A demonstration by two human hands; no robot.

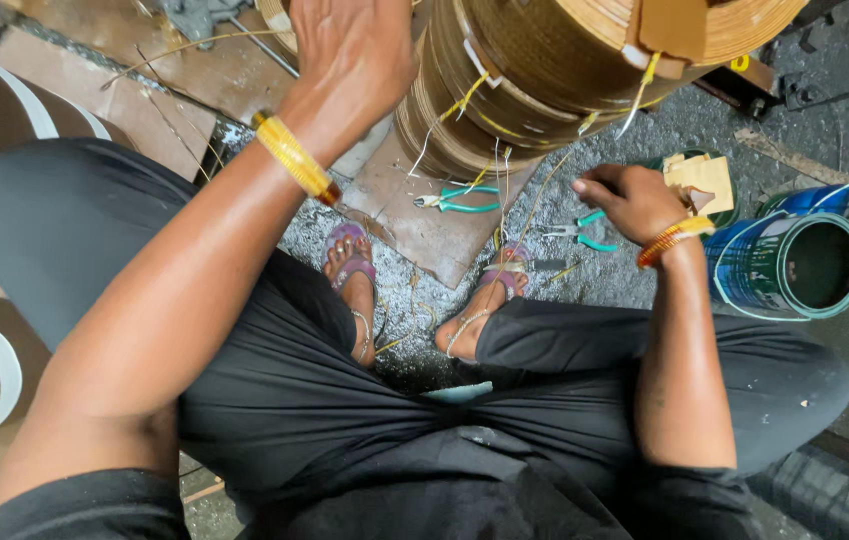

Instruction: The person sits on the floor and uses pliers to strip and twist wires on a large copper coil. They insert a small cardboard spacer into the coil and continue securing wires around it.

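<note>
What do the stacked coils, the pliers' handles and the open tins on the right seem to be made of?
Stacked coils: probably thin wood or cane strip, tan, layered edges. Pliers: grey metal jaws, glossy teal handles, likely plastic sleeves. Open tin: seemingly painted metal, thin rolled rim.

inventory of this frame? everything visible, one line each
Coils: stacked, tan-brown, tied with yellow strips, top centre.
Pliers: two, teal handles, on the ground by the feet; second pair.
Cans: two or so, green-blue, lying open-mouthed at right.
Card pieces: tan, right of the right hand.
Board: brown, flat under the coils.
Sandals: two, purple.
Bangles: yellow-orange, one wrist each.
Left hand: on the coils.
Right hand: low, nearest the second pliers; whether it grips anything is unclear.
</note>
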